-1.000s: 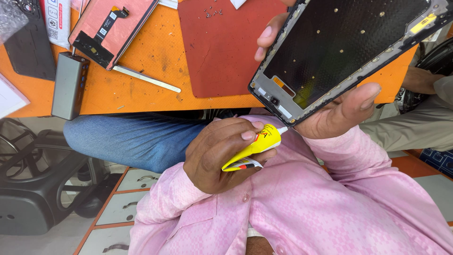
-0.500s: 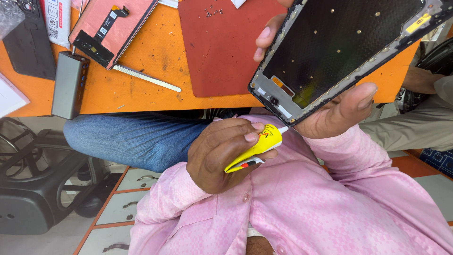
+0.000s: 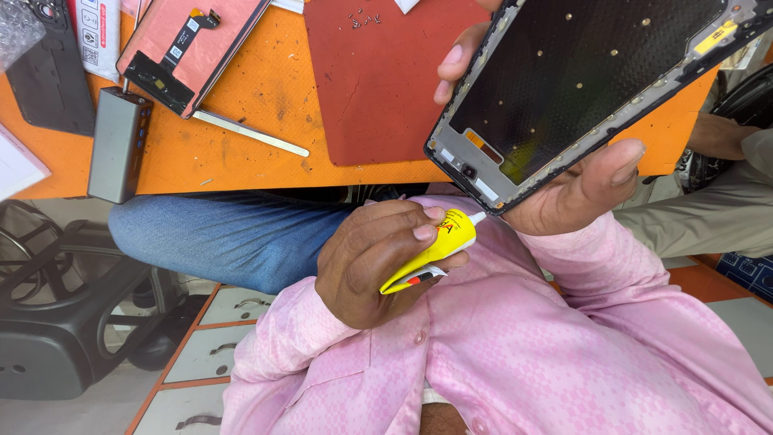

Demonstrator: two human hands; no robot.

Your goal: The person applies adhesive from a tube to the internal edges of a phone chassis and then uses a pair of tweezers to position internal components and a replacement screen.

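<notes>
- Orange surface [image 3: 241,153] fills the top of the view, scuffed and crowded, with a dark red mat [image 3: 362,97] laid on it. Below its edge are a jeans-clad leg and pale drawers [image 3: 233,306].
- Left hand [image 3: 370,262] is curled tightly round a yellow glue tube [image 3: 435,246], thumb pressed along its side. The tube sits low, over the pink shirt, and its white nozzle [image 3: 477,217] points up at the lower corner of the phone frame [image 3: 580,72].
- Right hand [image 3: 580,189] cradles that frame from beneath, with the thumb along its lower edge and fingertips hooked over the far side. The frame is tilted, clear of the surface, its dark inner face towards the camera.
- Doing this well, as I judge it, means a light, even thumb squeeze, with the nozzle riding on the frame's narrow rim and not over the dark inner face. The frame wants a steady hold — resting the wrists together would calm both.
- A risk, in my view, is too much glue at the corner, where small openings and labels sit close to the rim.
- The tube is opaque, so how full it is cannot be seen — its tail end looks flattened and crimped.
- The mat holds a few tiny screws [image 3: 362,16] loose near its far edge. Nothing rims them in, so they could scatter.
- Elsewhere lie a pink-backed display panel [image 3: 193,40] and a grey block [image 3: 117,145] just beside it. Another person's hand [image 3: 717,133] rests at the right, well apart.
</notes>
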